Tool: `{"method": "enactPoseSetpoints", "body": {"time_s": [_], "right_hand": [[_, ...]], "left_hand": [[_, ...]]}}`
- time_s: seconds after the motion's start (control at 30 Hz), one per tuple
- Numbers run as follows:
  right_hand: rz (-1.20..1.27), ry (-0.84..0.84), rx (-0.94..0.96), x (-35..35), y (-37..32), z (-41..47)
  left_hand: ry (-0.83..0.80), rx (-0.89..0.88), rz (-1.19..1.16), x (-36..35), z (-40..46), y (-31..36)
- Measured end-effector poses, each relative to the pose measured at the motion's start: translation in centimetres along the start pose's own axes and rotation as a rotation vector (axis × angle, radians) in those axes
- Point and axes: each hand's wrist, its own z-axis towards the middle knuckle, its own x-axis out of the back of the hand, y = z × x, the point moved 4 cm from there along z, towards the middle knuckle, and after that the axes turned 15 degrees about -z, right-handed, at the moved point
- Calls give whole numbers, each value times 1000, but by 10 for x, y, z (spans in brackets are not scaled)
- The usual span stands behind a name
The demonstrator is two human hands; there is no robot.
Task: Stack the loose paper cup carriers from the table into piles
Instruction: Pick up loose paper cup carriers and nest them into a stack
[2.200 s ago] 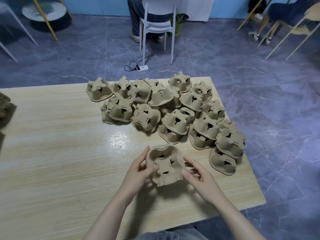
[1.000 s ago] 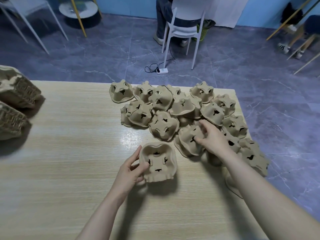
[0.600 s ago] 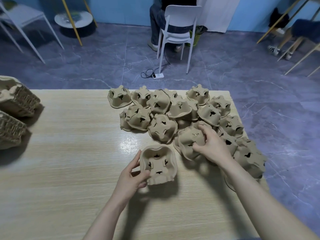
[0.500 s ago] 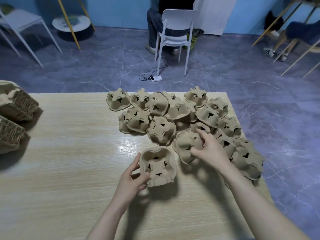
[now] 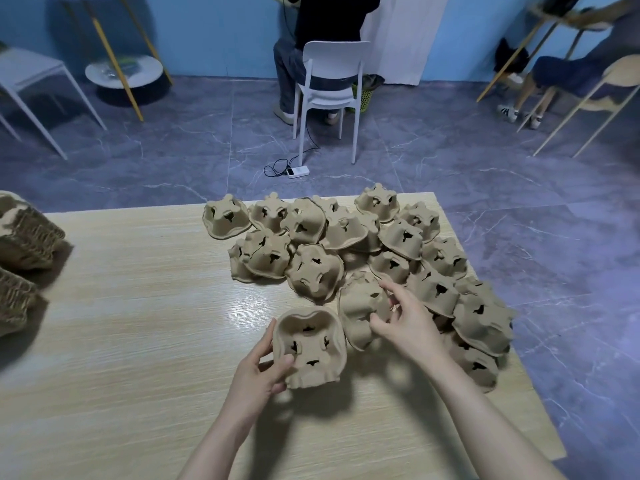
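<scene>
Stacks (image 5: 20, 237) of brown pulp carriers sitting at surface (image 5: 121, 341) left edge; bare wood stretching between them and centre. Left hand (image 5: 258, 372) gripping an open-side-up carrier (image 5: 310, 346), thumb inside the rim. Right hand (image 5: 405, 323) pinching a second carrier (image 5: 362, 306) just beside it. Loose heap (image 5: 398, 258) crowding the right edge.

Tan-brown paper cup carriers (image 5: 346, 258) with dark cut-outs lie on a pale wood-grain table (image 5: 121, 323). At twelve o'clock stands a white chair (image 5: 332, 81) on a grey-violet marbled floor (image 5: 173, 150) with white veins, against a blue wall (image 5: 207, 32).
</scene>
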Motion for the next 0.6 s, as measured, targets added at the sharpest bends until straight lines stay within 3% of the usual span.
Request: {"method": "enactPoseSetpoints", "body": {"time_s": [0.2, 0.43, 0.6], "right_hand": [[88, 8, 10, 8, -2, -3], [334, 61, -150, 16, 13, -6], [404, -45, -147, 17, 14, -7]], "left_hand": [[-13, 9, -3, -2, 1, 0], [1, 9, -28, -2, 2, 1], [-7, 22, -23, -3, 2, 3]]}}
